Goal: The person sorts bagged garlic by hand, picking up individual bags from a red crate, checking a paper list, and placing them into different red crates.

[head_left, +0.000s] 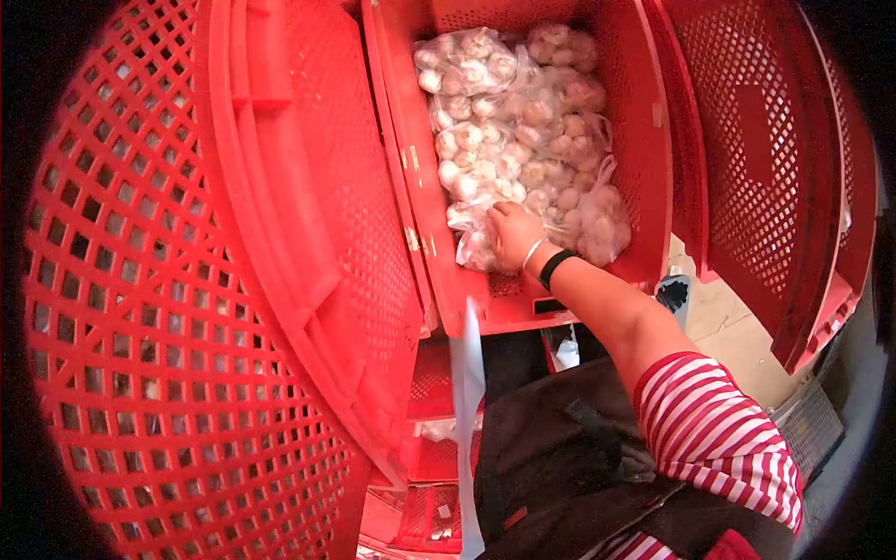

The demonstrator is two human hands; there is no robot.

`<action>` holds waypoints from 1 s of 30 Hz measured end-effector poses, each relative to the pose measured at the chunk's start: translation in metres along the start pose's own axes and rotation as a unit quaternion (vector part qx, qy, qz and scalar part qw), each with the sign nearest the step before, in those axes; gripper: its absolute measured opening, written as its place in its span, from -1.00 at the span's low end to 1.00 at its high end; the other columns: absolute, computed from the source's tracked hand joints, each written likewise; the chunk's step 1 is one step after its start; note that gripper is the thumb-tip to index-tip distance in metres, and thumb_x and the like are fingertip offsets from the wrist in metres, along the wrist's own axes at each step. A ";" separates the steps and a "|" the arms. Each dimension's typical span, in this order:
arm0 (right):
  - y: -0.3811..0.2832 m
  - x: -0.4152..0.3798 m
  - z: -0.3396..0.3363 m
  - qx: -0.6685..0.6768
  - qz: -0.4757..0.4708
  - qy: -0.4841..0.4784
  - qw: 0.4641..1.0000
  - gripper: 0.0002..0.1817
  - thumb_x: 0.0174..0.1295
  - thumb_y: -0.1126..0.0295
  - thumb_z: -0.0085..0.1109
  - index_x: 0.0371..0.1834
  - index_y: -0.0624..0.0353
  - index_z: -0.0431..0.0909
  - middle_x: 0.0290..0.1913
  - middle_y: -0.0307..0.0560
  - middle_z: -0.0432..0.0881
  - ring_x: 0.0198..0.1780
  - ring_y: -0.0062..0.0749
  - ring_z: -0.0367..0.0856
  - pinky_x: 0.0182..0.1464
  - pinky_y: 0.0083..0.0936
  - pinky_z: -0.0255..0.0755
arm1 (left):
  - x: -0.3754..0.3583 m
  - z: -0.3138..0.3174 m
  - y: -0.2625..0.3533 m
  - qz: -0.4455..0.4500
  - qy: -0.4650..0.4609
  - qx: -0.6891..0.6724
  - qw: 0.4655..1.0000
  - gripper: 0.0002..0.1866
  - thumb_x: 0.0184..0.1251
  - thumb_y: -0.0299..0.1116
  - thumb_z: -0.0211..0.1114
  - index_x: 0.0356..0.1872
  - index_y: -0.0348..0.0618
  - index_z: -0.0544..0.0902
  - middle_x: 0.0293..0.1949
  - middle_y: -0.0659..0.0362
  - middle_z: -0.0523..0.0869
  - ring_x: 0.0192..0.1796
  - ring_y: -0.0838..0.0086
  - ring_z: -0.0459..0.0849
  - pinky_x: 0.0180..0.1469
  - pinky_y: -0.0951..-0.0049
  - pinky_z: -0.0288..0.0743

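My right hand reaches down into a red plastic crate full of clear plastic bags of garlic. Its fingers are curled closed on the bag of garlic at the near left corner of the crate. The fingertips are partly hidden against the plastic. Another bag of garlic lies to the right of my wrist, its top twisted up. A dark band and a light bracelet circle that wrist. My left hand is out of the picture.
A tall red mesh crate wall stands close on the left. More red crates are on the right. A pale sheet hangs at the near edge of the garlic crate. Tiled floor shows at the lower right.
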State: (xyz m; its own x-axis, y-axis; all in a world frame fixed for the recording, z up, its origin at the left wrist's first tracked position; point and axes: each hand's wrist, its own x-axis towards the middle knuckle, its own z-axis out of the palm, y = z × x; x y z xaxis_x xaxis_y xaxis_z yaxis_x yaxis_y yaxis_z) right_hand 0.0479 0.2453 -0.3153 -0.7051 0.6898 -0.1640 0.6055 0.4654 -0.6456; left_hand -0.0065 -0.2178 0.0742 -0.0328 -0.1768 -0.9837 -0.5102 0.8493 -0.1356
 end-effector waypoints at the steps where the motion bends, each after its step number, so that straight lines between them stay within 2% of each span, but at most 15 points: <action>1: -0.006 -0.005 -0.005 -0.060 -0.009 -0.039 0.997 -0.67 -0.10 0.47 0.14 -0.17 0.19 0.45 -0.20 0.06 0.50 -0.18 -0.13 0.55 -0.15 -0.28 0.48 | -0.002 0.007 0.018 0.025 -0.003 -0.003 1.000 -0.52 0.07 -0.34 0.28 0.05 -0.33 0.48 -0.13 0.11 0.64 -0.08 0.46 0.58 0.01 0.39 0.44; 3: -0.010 -0.005 -0.007 -0.119 -0.022 -0.071 0.990 -0.61 -0.12 0.48 0.16 -0.12 0.16 0.41 -0.13 0.06 0.47 -0.15 -0.13 0.55 -0.15 -0.29 0.49 | -0.006 0.018 0.051 0.075 -0.009 -0.006 0.997 -0.53 0.07 -0.35 0.29 0.04 -0.33 0.49 -0.14 0.11 0.64 -0.09 0.47 0.58 0.00 0.39 0.44; 5: -0.004 -0.001 0.002 -0.142 0.011 -0.177 0.974 -0.52 -0.14 0.51 0.18 -0.05 0.12 0.35 -0.01 0.11 0.38 -0.12 -0.06 0.53 -0.12 -0.32 0.50 | -0.011 0.031 0.077 0.124 -0.012 -0.009 0.992 -0.53 0.08 -0.35 0.29 0.03 -0.33 0.49 -0.15 0.11 0.64 -0.10 0.47 0.59 0.00 0.40 0.44; 9: 0.004 0.016 0.003 -0.061 0.034 -0.174 0.982 -0.75 -0.05 0.50 0.10 -0.23 0.18 0.47 -0.17 0.18 0.46 -0.19 0.02 0.54 -0.16 -0.23 0.49 | -0.026 0.058 0.090 0.185 -0.036 -0.016 0.982 -0.55 0.08 -0.36 0.29 0.01 -0.34 0.50 -0.16 0.11 0.65 -0.12 0.47 0.59 0.00 0.40 0.44; 11: 0.003 0.013 -0.016 -0.030 0.027 -0.141 0.989 -0.83 -0.03 0.53 0.02 -0.32 0.19 0.50 -0.28 0.19 0.50 -0.26 0.05 0.54 -0.19 -0.21 0.47 | -0.028 0.078 0.072 0.178 -0.060 -0.015 0.982 -0.56 0.08 -0.37 0.30 0.00 -0.34 0.50 -0.17 0.10 0.65 -0.13 0.47 0.59 0.00 0.40 0.44; 13: 0.000 0.004 -0.050 0.043 -0.006 -0.111 0.993 -0.81 -0.04 0.56 -0.02 -0.32 0.18 0.50 -0.37 0.14 0.51 -0.28 0.04 0.54 -0.19 -0.22 0.46 | -0.028 0.116 0.091 0.097 -0.042 -0.008 0.994 -0.65 0.10 -0.42 0.23 -0.04 -0.25 0.54 -0.24 0.24 0.64 -0.22 0.56 0.57 -0.13 0.53 0.46; 15: -0.003 -0.013 -0.083 0.051 -0.006 -0.122 0.991 -0.71 -0.10 0.60 -0.01 -0.24 0.17 0.50 -0.37 0.13 0.54 -0.25 0.08 0.54 -0.17 -0.20 0.45 | -0.030 0.160 0.143 0.316 -0.136 0.184 0.921 -0.72 0.21 -0.41 0.19 -0.05 -0.26 0.56 -0.17 0.13 0.66 -0.13 0.42 0.61 -0.01 0.45 0.42; 16: 0.003 -0.022 -0.092 0.066 0.013 -0.089 0.994 -0.66 -0.13 0.61 0.01 -0.18 0.17 0.48 -0.34 0.14 0.56 -0.21 0.09 0.54 -0.16 -0.19 0.44 | -0.030 0.176 0.148 0.321 -0.131 0.181 0.920 -0.72 0.21 -0.41 0.19 -0.05 -0.26 0.56 -0.17 0.13 0.66 -0.13 0.42 0.61 -0.01 0.45 0.42; 18: 0.016 -0.030 -0.108 0.071 0.080 -0.069 0.992 -0.52 -0.14 0.61 0.10 -0.03 0.15 0.41 -0.26 0.18 0.59 -0.14 0.12 0.54 -0.12 -0.17 0.43 | -0.027 0.194 0.151 0.301 -0.233 0.221 0.898 -0.75 0.21 -0.41 0.20 -0.13 -0.33 0.57 -0.15 0.11 0.66 -0.11 0.47 0.60 -0.01 0.45 0.43; 19: 0.023 -0.034 -0.117 0.074 0.078 -0.065 0.992 -0.52 -0.14 0.61 0.10 -0.03 0.15 0.41 -0.26 0.18 0.59 -0.14 0.12 0.54 -0.12 -0.17 0.43 | -0.031 0.197 0.149 0.303 -0.230 0.223 0.897 -0.75 0.21 -0.41 0.20 -0.13 -0.33 0.57 -0.15 0.11 0.66 -0.11 0.47 0.60 -0.01 0.45 0.43; 21: 0.032 -0.039 -0.133 0.049 0.153 -0.175 0.971 -0.50 -0.10 0.51 0.20 0.01 0.14 0.39 -0.24 0.18 0.59 -0.12 0.08 0.55 -0.12 -0.18 0.44 | -0.036 0.197 0.144 0.243 -0.239 0.189 0.921 -0.74 0.22 -0.41 0.21 -0.10 -0.31 0.57 -0.16 0.13 0.66 -0.11 0.55 0.59 -0.03 0.50 0.44; 22: 0.030 -0.039 -0.140 0.035 0.149 -0.186 0.971 -0.45 -0.12 0.43 0.30 0.03 0.14 0.37 -0.21 0.21 0.58 -0.12 0.06 0.55 -0.11 -0.18 0.43 | -0.038 0.197 0.142 0.242 -0.236 0.192 0.921 -0.74 0.22 -0.41 0.21 -0.10 -0.31 0.57 -0.16 0.13 0.66 -0.11 0.55 0.59 -0.03 0.50 0.44; 26: 0.018 -0.032 -0.135 0.023 0.141 -0.203 0.969 -0.42 -0.14 0.39 0.33 0.03 0.14 0.37 -0.16 0.21 0.56 -0.07 0.02 0.52 -0.07 -0.21 0.42 | -0.032 0.189 0.136 0.188 -0.251 0.157 0.937 -0.69 0.24 -0.38 0.23 -0.03 -0.29 0.55 -0.11 0.18 0.65 -0.07 0.57 0.57 0.02 0.53 0.42; 28: 0.017 -0.024 -0.110 0.042 0.066 -0.122 0.989 -0.42 -0.15 0.39 0.34 0.03 0.16 0.37 -0.12 0.19 0.52 -0.03 0.02 0.48 -0.02 -0.25 0.40 | -0.021 0.182 0.132 0.174 -0.256 0.151 0.939 -0.68 0.24 -0.39 0.24 -0.01 -0.29 0.54 -0.10 0.19 0.65 -0.06 0.57 0.57 0.04 0.54 0.41; 30: 0.017 -0.009 -0.086 0.042 0.067 -0.125 0.989 -0.41 -0.16 0.39 0.34 0.04 0.16 0.37 -0.11 0.17 0.50 -0.01 0.03 0.46 0.00 -0.26 0.39 | -0.004 0.171 0.128 0.111 -0.257 0.152 0.948 -0.66 0.24 -0.40 0.24 0.02 -0.29 0.52 -0.08 0.19 0.64 -0.04 0.58 0.56 0.07 0.54 0.39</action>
State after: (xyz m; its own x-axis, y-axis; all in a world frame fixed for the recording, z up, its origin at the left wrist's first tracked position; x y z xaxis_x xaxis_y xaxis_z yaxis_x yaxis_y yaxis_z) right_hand 0.0962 0.2947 -0.2604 -0.6964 0.5788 -0.4244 0.6739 0.3240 -0.6640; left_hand 0.0756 -0.0233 0.0402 0.3521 0.2225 -0.9091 -0.2654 0.9552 0.1310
